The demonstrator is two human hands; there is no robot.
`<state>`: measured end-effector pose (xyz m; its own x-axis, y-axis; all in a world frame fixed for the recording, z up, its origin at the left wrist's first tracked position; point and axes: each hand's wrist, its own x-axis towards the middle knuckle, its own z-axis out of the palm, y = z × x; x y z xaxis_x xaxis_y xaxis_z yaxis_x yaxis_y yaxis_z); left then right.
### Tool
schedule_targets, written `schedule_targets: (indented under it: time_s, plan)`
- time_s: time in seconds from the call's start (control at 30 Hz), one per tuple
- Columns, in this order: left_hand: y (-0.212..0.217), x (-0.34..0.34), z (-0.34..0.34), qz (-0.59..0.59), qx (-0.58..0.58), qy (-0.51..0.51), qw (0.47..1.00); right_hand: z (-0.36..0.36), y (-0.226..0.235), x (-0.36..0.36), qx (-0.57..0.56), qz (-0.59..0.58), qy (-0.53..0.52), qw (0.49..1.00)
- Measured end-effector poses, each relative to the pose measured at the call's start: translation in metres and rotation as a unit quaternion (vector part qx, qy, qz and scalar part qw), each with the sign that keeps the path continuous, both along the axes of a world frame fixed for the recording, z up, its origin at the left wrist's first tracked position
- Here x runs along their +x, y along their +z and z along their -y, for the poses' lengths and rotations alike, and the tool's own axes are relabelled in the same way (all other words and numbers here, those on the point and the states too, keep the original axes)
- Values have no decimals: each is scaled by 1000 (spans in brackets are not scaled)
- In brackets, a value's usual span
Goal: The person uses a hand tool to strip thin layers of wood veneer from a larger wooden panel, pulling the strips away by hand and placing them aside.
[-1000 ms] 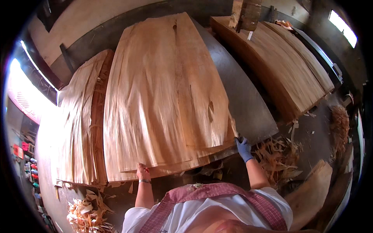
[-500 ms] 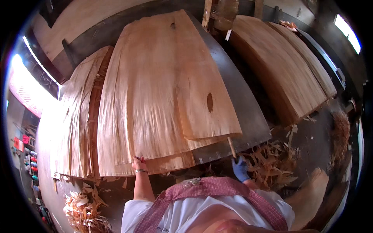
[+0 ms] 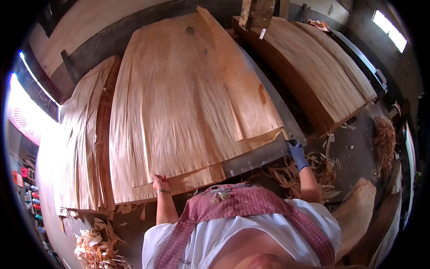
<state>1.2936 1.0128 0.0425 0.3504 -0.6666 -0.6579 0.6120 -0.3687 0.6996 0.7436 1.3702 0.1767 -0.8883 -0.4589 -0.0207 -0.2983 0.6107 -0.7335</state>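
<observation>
A large, thin wood veneer sheet (image 3: 179, 98) lies over the grey metal-topped table (image 3: 255, 159) in front of me. At its near edge my bare left hand (image 3: 161, 184) is closed on the sheet, and another veneer layer (image 3: 197, 179) shows just beneath. My right hand (image 3: 298, 153), in a blue glove, is wrapped round a slim wooden stick (image 3: 285, 133). The stick's far end meets the near right corner of the sheet, where a raised, overlapping flap (image 3: 253, 110) curls up. What the stick has at that end is hidden.
A veneer stack (image 3: 83, 143) stands close on the left, and a thick one (image 3: 313, 67) beyond a dark gap on the right. Heaps of veneer scraps lie on the floor, one at lower left (image 3: 101, 244) and one beside my right arm (image 3: 320, 175). A wrapped post (image 3: 260, 13) rises at the back.
My right hand has moved right and away from me with the stick. The sheet's right-hand strip has lifted and shifted, its near edge curling up. My left hand stays at the near edge.
</observation>
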Motion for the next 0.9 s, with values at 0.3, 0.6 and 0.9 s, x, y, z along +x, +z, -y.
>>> schedule_targets:
  time_s: [0.3, 0.6, 0.9]
  plan:
    - [-4, 20, 12, 22, -10, -25, 999, -26, -58, -11, 179, -151, -28, 972]
    - [3, 35, 23, 37, 14, -40, 998, -50, -67, 1, 195, -161, -52, 966]
    - [14, 50, 26, 82, -8, -20, 996, -41, -79, 45, 86, -192, -10, 978]
